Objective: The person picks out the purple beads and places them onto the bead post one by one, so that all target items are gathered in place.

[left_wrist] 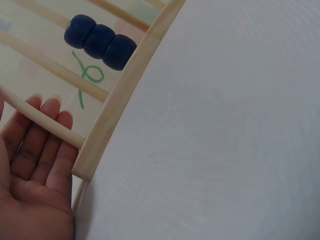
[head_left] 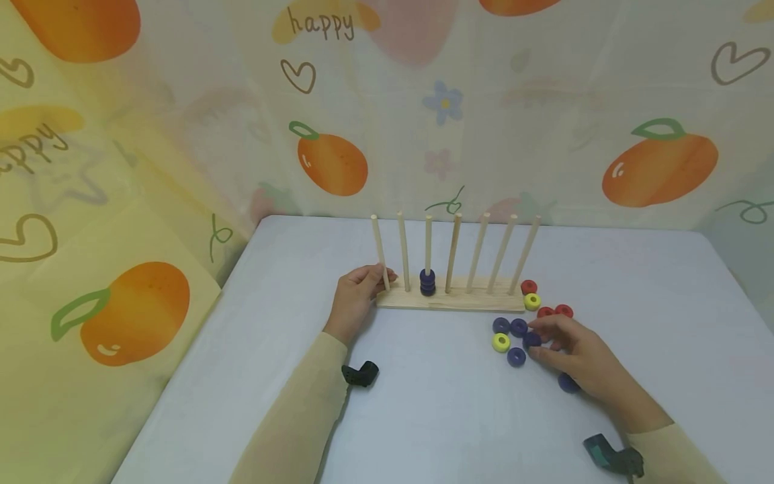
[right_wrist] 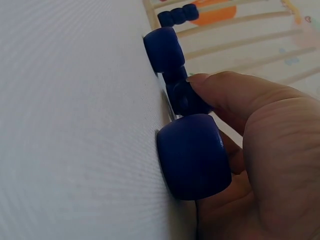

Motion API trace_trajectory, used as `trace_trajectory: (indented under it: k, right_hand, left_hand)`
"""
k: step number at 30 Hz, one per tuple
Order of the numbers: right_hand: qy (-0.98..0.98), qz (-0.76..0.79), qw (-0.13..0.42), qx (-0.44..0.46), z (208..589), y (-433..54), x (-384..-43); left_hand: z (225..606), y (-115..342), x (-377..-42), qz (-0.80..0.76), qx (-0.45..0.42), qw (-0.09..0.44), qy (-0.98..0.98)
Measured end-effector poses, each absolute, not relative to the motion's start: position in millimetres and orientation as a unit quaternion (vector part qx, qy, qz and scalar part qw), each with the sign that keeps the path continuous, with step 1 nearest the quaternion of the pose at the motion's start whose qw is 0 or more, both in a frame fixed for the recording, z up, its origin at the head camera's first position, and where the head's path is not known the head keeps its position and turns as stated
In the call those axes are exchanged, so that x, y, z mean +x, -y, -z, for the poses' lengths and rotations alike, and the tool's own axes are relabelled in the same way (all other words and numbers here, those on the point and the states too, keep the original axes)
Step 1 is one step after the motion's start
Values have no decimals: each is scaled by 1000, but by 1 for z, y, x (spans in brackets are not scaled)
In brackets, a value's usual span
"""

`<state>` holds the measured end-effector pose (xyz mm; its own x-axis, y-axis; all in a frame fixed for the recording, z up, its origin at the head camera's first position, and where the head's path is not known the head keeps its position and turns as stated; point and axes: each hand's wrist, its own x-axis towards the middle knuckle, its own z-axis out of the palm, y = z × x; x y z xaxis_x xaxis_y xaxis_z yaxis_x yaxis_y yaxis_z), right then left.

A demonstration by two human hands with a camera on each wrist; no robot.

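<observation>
Preferably, the right hand (head_left: pixel 579 357), fingers pinching a navy bead (head_left: pixel 533 339) nearer the worktop's (head_left: pixel 435 396) right edge than its left, should grip only the sides while the left hand (head_left: pixel 352 301), fingers round an end peg (head_left: pixel 377 238), braces the wooden peg rack (head_left: pixel 447 305).

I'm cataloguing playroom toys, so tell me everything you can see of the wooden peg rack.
The wooden peg rack is pale and looks unpainted: a long, flat base carrying a row of seven slim round pegs. It stands upright on the white table, toward the far side. The third peg from the left carries three stacked dark blue beads; the other six are bare. The person's left hand is at the left end, its fingers behind the leftmost peg.
</observation>
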<state>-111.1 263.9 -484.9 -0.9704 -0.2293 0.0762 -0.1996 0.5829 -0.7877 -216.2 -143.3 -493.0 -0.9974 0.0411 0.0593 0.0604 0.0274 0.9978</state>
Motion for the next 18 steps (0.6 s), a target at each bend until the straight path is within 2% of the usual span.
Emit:
trace_trajectory:
  k: [18]
  right_hand:
    - [-886,445,-20,-129,483,-266,-110]
  left_hand:
    - [494,144,-216,699,-38,7,714]
